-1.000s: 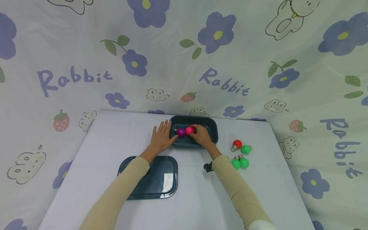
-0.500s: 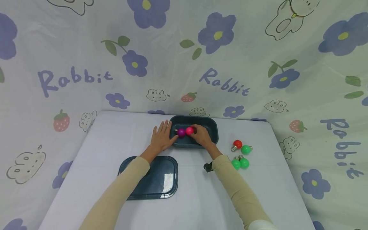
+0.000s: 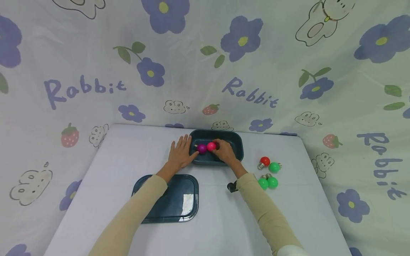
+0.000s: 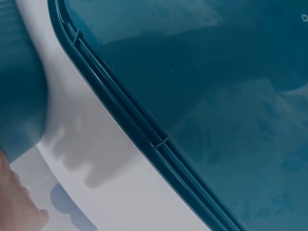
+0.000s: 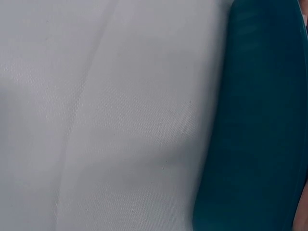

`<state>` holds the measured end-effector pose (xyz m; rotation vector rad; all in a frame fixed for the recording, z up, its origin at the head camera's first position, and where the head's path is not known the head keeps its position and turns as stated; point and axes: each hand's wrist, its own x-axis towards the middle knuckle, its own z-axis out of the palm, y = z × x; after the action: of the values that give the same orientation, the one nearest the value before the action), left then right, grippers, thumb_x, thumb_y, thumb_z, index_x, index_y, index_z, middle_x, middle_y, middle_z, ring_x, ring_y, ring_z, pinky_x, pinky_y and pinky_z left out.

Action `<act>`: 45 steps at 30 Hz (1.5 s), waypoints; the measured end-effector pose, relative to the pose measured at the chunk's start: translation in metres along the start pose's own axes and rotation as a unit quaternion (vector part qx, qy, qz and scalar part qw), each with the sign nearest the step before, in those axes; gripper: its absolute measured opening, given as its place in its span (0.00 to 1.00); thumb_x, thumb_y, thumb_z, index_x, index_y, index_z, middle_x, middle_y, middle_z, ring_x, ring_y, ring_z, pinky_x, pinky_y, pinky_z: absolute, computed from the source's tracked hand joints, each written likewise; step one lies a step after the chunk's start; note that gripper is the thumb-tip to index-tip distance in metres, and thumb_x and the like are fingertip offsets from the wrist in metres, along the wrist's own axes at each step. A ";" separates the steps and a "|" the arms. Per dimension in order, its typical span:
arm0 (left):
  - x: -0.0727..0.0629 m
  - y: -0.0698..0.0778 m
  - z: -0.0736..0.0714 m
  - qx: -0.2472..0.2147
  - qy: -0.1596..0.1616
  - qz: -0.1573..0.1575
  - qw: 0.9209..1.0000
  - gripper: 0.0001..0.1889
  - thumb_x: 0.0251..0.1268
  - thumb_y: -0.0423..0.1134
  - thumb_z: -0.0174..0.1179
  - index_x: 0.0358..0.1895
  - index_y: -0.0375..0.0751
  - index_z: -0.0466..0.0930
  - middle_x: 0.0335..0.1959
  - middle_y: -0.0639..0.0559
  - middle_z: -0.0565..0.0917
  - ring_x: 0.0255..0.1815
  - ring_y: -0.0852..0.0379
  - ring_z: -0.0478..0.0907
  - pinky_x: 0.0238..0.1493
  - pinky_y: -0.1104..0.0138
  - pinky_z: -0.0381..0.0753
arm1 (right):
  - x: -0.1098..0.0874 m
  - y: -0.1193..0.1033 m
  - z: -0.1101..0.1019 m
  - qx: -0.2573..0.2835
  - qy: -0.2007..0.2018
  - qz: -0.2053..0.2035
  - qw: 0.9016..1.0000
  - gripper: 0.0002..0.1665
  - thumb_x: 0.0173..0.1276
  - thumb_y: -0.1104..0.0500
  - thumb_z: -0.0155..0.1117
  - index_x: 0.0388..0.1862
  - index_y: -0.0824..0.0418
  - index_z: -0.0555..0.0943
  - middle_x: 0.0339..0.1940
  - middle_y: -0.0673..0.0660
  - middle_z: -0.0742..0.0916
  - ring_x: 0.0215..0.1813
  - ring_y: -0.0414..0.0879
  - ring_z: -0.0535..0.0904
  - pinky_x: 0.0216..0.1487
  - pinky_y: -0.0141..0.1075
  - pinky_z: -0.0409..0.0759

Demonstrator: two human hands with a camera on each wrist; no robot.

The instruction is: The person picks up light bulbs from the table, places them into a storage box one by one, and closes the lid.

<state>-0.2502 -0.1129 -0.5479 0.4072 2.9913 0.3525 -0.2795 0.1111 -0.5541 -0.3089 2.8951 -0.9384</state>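
Three "Rabbit" prints (image 3: pixel 249 94), pinched pink bulb (image 3: pixel 211 147)

The white table (image 3: pixel 230 220) bears a deep dark container (image 3: pixel 209 163), the left hand (image 3: pixel 180 153) at its end, the right hand (image 3: pixel 225 152) inside. Nearer the person than the left hand lies a flat dark lid (image 3: pixel 171 201); to the right hand's right, a red bulb (image 3: pixel 265 161) and three green bulbs (image 3: pixel 274 167)

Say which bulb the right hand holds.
The pink bulb in the dark container: the right hand grips it. The purple bulb beside it isn't gripped; the red bulb and green bulbs lie outside.
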 end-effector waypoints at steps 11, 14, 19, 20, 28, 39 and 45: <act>0.000 0.000 0.002 0.003 0.004 0.002 1.000 0.46 0.74 0.65 0.43 0.80 0.35 0.41 0.81 0.39 0.46 0.80 0.41 0.42 0.74 0.41 0.43 | -0.002 -0.001 -0.001 0.000 0.002 -0.001 1.000 0.28 0.66 0.60 0.71 0.64 0.63 0.78 0.58 0.62 0.83 0.53 0.53 0.80 0.58 0.45 0.78; 0.000 0.000 0.001 0.006 0.001 0.000 1.000 0.46 0.74 0.65 0.42 0.81 0.36 0.41 0.81 0.39 0.45 0.80 0.41 0.42 0.74 0.42 0.43 | -0.003 -0.001 -0.003 -0.001 0.011 -0.006 1.000 0.27 0.67 0.59 0.71 0.64 0.62 0.78 0.59 0.62 0.83 0.56 0.54 0.80 0.59 0.46 0.78; -0.001 0.000 0.000 0.003 0.003 0.000 1.000 0.46 0.74 0.65 0.43 0.80 0.35 0.42 0.81 0.39 0.46 0.80 0.40 0.42 0.74 0.41 0.43 | -0.009 -0.002 -0.009 0.002 0.028 -0.026 0.999 0.25 0.68 0.57 0.69 0.63 0.62 0.79 0.59 0.61 0.83 0.58 0.54 0.80 0.60 0.47 0.77; 0.000 0.000 0.000 0.003 0.003 0.000 1.000 0.46 0.74 0.65 0.43 0.80 0.35 0.42 0.81 0.39 0.46 0.80 0.40 0.43 0.74 0.41 0.43 | -0.010 -0.001 -0.010 0.005 0.031 -0.031 0.999 0.25 0.69 0.57 0.69 0.62 0.62 0.79 0.59 0.61 0.83 0.58 0.54 0.80 0.60 0.47 0.77; 0.002 -0.003 0.004 -0.001 -0.004 -0.003 1.000 0.46 0.74 0.66 0.42 0.81 0.36 0.40 0.81 0.40 0.44 0.80 0.42 0.40 0.74 0.42 0.41 | -0.029 0.006 -0.023 0.028 0.077 -0.084 0.993 0.20 0.71 0.59 0.66 0.59 0.64 0.81 0.57 0.61 0.84 0.55 0.54 0.80 0.57 0.47 0.78; -0.001 0.002 0.000 -0.007 0.004 -0.001 1.000 0.46 0.73 0.63 0.45 0.80 0.35 0.43 0.81 0.38 0.46 0.80 0.40 0.43 0.74 0.41 0.43 | -0.071 0.032 -0.057 0.082 0.129 -0.130 0.980 0.19 0.68 0.65 0.68 0.57 0.67 0.81 0.55 0.63 0.84 0.56 0.56 0.82 0.57 0.47 0.79; -0.001 0.001 -0.001 0.007 0.000 -0.001 1.000 0.46 0.74 0.64 0.44 0.80 0.35 0.42 0.81 0.39 0.45 0.80 0.40 0.43 0.74 0.41 0.43 | -0.105 0.057 -0.077 0.078 0.140 -0.108 0.981 0.21 0.65 0.66 0.71 0.57 0.67 0.82 0.55 0.62 0.85 0.56 0.57 0.81 0.56 0.48 0.80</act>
<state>-0.2491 -0.1124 -0.5463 0.4047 2.9955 0.3299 -0.1967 0.2226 -0.5240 -0.5276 3.0546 -1.3366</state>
